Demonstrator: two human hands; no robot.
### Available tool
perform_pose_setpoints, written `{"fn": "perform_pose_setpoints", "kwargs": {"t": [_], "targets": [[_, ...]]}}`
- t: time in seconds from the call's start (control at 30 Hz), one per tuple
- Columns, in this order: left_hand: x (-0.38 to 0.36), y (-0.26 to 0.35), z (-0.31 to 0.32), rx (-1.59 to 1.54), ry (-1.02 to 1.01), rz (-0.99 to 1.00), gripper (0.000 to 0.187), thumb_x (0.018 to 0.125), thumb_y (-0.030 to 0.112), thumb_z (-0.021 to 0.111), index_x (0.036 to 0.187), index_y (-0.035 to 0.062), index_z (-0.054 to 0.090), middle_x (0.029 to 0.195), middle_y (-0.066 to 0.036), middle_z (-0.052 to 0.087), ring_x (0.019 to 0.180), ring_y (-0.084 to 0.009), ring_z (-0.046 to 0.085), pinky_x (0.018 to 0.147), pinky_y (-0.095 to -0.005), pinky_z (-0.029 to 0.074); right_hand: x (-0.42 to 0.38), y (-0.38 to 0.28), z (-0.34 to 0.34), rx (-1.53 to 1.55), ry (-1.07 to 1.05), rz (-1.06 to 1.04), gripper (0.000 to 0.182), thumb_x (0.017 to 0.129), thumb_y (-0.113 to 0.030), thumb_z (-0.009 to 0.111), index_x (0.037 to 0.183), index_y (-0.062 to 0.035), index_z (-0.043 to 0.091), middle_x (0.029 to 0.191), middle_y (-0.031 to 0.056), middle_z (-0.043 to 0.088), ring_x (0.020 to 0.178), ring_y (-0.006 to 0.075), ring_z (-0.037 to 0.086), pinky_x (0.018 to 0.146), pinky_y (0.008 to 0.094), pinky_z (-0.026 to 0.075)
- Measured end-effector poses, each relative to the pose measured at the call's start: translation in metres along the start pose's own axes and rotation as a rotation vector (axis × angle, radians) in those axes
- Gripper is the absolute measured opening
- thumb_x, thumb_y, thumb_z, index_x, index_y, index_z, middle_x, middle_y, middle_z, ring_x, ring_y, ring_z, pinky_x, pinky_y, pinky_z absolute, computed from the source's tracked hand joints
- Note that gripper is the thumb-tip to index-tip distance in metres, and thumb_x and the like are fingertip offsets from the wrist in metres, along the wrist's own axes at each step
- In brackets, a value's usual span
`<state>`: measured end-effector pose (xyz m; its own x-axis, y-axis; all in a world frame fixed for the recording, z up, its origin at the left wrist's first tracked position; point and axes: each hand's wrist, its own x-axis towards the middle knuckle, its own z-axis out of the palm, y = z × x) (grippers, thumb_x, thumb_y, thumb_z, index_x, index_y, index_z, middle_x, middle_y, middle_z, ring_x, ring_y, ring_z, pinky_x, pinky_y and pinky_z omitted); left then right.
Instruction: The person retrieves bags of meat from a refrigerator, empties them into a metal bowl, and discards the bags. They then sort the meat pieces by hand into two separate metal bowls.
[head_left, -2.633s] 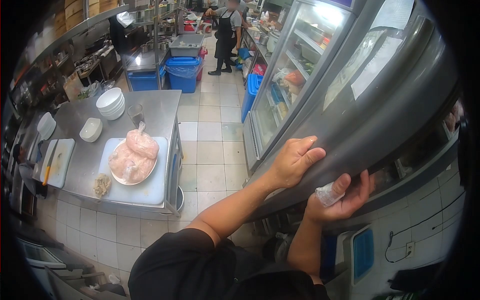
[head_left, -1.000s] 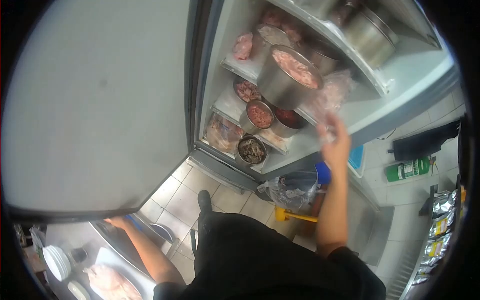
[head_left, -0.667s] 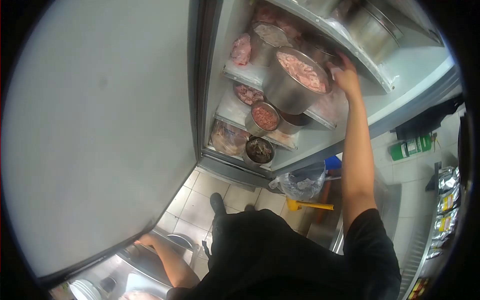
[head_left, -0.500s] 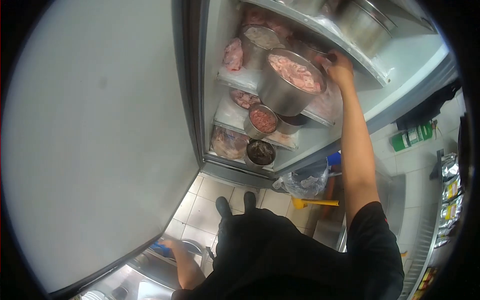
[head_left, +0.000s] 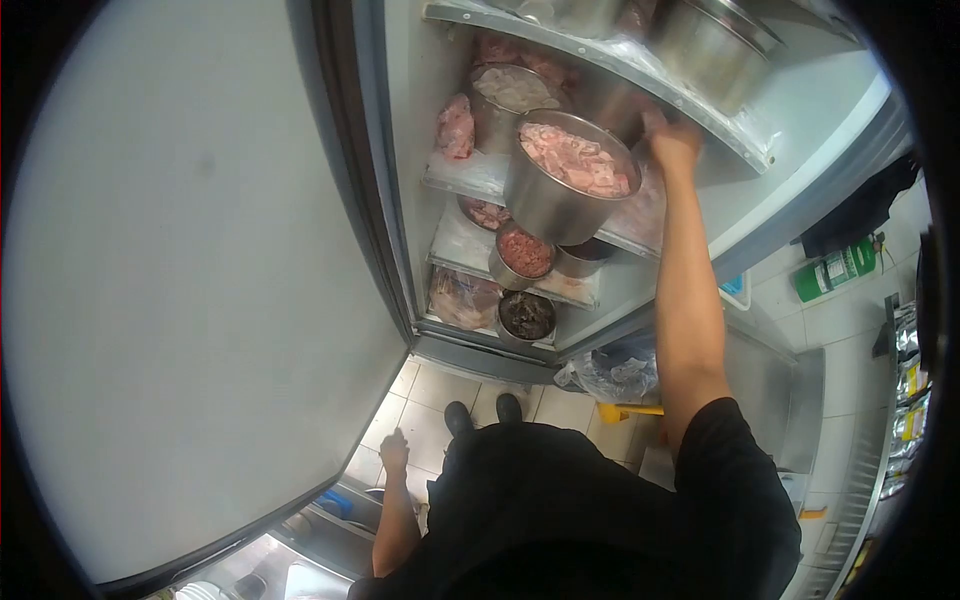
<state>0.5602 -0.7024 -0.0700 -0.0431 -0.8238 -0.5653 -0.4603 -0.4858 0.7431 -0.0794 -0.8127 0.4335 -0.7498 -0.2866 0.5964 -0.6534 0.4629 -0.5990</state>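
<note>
My right hand [head_left: 672,138] reaches into the open refrigerator on the upper shelf, just right of a large steel pot [head_left: 570,175] filled with pale pink meat pieces [head_left: 575,160]. Its fingers are partly hidden behind the shelf edge, and what they touch is unclear. My left hand [head_left: 395,448] hangs low over the tiled floor, near the door's lower edge, with its fingers closed; any small thing in it is not visible. Left of the large pot stand another steel pot [head_left: 515,88] with whitish contents and a bag of meat [head_left: 455,127].
Lower shelves hold a pot of ground meat [head_left: 525,255], a pot of dark contents [head_left: 526,317] and bagged meat [head_left: 462,298]. The grey door [head_left: 200,280] stands open at left. A plastic bag [head_left: 615,372] and yellow handle [head_left: 630,411] are at lower right.
My left hand has moved up and right, away from the blue item by the counter. My right hand has moved slightly left and deeper behind the shelf edge. The view has shifted a little.
</note>
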Motion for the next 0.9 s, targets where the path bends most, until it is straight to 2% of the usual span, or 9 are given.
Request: {"fn": "perform_pose_setpoints", "kwargs": {"t": [0.1,0.2,0.27,0.33,0.43,0.6,0.7,0.8,0.9], "targets": [[0.004,0.106,0.015,0.269,-0.049,0.331,0.041,0.096,0.034,0.053,0.079,-0.0015,0.066,0.08,-0.023,0.065,0.076,-0.0391,0.063,0.074,-0.0489,0.047,-0.003,-0.013,0.013,0.059,-0.086,-0.116,0.088,0.072,-0.061,0.076,0.124,0.0072,0.059,0.093,0.0202,0.071,0.085,0.0269,0.07,0.082,0.0376,0.052],[-0.05,0.305,0.031,0.02,0.019,0.68,0.026,0.092,0.025,0.065,0.094,-0.0008,0.067,0.088,-0.016,0.069,0.084,-0.0273,0.066,0.079,-0.0369,0.049,-0.004,-0.035,0.016,0.159,-0.219,-0.168,0.09,0.075,-0.064,0.072,0.133,0.003,0.053,0.107,0.0218,0.069,0.088,0.0282,0.07,0.084,0.0395,0.051],[-0.081,0.416,0.036,-0.293,-0.024,0.884,0.02,0.093,0.021,0.066,0.096,0.0012,0.067,0.09,-0.007,0.069,0.084,-0.0151,0.062,0.08,-0.0305,0.048,-0.019,-0.054,0.006,0.286,-0.259,-0.066,0.095,0.075,-0.067,0.07,0.136,0.0034,0.049,0.133,0.0282,0.055,0.127,0.0408,0.052,0.104,0.0413,0.041],[-0.099,0.516,0.04,-0.341,0.058,1.162,0.025,0.097,0.021,0.062,0.104,-0.002,0.067,0.098,-0.007,0.068,0.093,-0.0125,0.061,0.085,-0.028,0.048,-0.017,-0.056,0.01,0.163,-0.255,-0.093,0.101,0.076,-0.065,0.07,0.144,0.0017,0.039,0.14,0.0279,0.05,0.128,0.0407,0.05,0.106,0.0414,0.04],[-0.101,0.63,0.075,-0.277,0.085,1.446,0.05,0.091,0.033,0.067,0.129,0.0009,0.058,0.123,-0.02,0.062,0.11,-0.0276,0.062,0.097,-0.0362,0.046,-0.017,-0.049,0.01,0.222,-0.425,0.021,0.101,0.076,-0.064,0.071,0.141,0.0069,0.041,0.142,0.0286,0.047,0.132,0.0364,0.048,0.106,0.0389,0.041],[-0.109,0.678,0.14,0.432,0.138,1.424,0.081,0.082,0.048,0.07,0.147,0.0098,0.039,0.133,-0.039,0.047,0.117,-0.0463,0.057,0.102,-0.0462,0.043,-0.036,-0.002,-0.004,-0.162,-0.249,-0.237,0.042,0.087,-0.028,0.057,0.123,-0.0084,0.065,0.128,0.0172,0.062,0.118,0.0364,0.059,0.099,0.0431,0.047],[-0.084,0.699,0.159,0.466,0.06,1.326,0.08,0.084,0.046,0.067,0.15,0.0139,0.033,0.137,-0.043,0.04,0.117,-0.0499,0.055,0.102,-0.0477,0.044,-0.024,-0.001,-0.004,-0.475,-0.486,0.007,0.039,0.086,-0.022,0.055,0.121,-0.0111,0.067,0.123,0.0169,0.065,0.115,0.0335,0.062,0.096,0.0424,0.05],[-0.07,0.699,0.168,0.43,0.064,1.331,0.073,0.086,0.039,0.064,0.149,0.0177,0.034,0.143,-0.044,0.029,0.118,-0.0516,0.053,0.102,-0.0488,0.044,-0.015,-0.01,-0.008,-0.582,-0.542,-0.045,0.042,0.083,-0.021,0.058,0.123,-0.0092,0.066,0.12,0.0196,0.065,0.111,0.0321,0.064,0.094,0.0405,0.051],[-0.085,0.693,0.162,0.381,0.132,1.389,0.074,0.083,0.017,0.066,0.148,0.0069,0.032,0.14,-0.049,0.025,0.111,-0.0538,0.056,0.098,-0.0486,0.048,0.004,0.012,0.019,-0.379,-0.332,-0.246,0.033,0.086,-0.022,0.058,0.112,-0.0043,0.068,0.102,0.0184,0.071,0.094,0.0341,0.068,0.082,0.0436,0.055]]}}
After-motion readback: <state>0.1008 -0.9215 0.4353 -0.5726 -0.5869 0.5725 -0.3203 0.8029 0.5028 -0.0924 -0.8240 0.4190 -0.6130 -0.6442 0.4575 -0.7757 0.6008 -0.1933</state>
